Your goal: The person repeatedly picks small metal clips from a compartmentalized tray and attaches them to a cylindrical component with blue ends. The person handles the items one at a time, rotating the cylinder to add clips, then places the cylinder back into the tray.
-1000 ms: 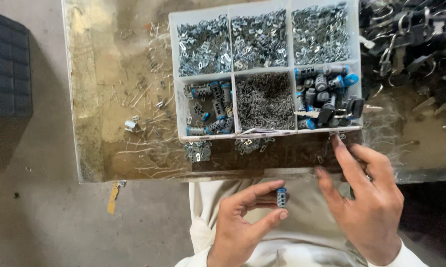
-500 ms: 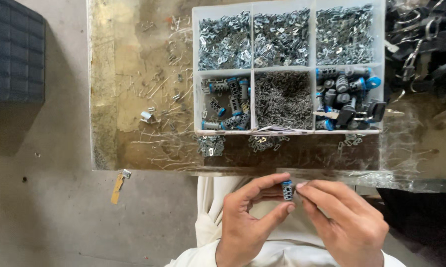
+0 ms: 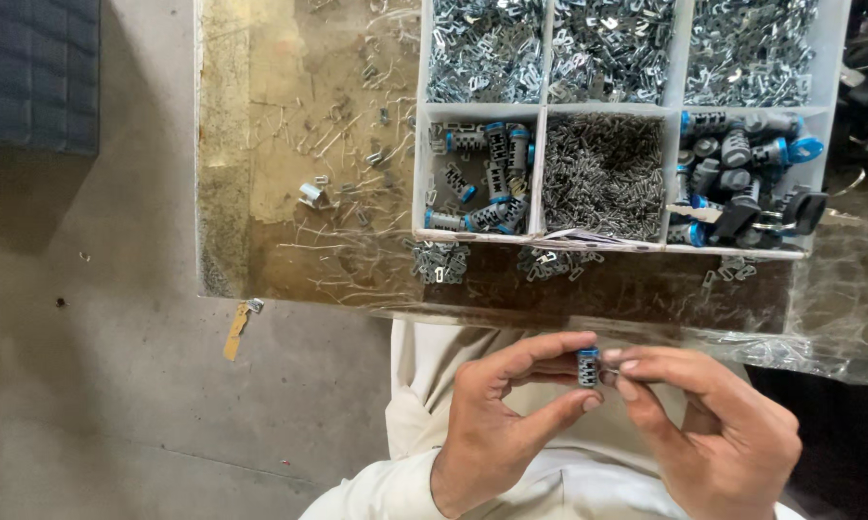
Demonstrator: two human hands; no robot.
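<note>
My left hand (image 3: pixel 496 424) pinches a small grey lock cylinder with a blue end (image 3: pixel 588 367) between thumb and fingers, over my lap. My right hand (image 3: pixel 713 429) meets it from the right, its fingertips pressed against the cylinder's side; whether a small part sits between them is hidden. Both hands are below the front edge of the workbench (image 3: pixel 309 231). A white compartment tray (image 3: pixel 542 173) stands on the bench above them.
The tray holds small metal clips in the top compartments, fine springs (image 3: pixel 602 173) in the lower middle, and blue-capped cylinders at the lower left (image 3: pixel 482 178) and lower right (image 3: pixel 742 178). Loose clips and wires litter the bench. A dark crate (image 3: pixel 34 72) sits on the floor at left.
My right hand left the tray's front edge and came down to the cylinder held in my left hand. The view has shifted, so the bench appears further right and higher.
</note>
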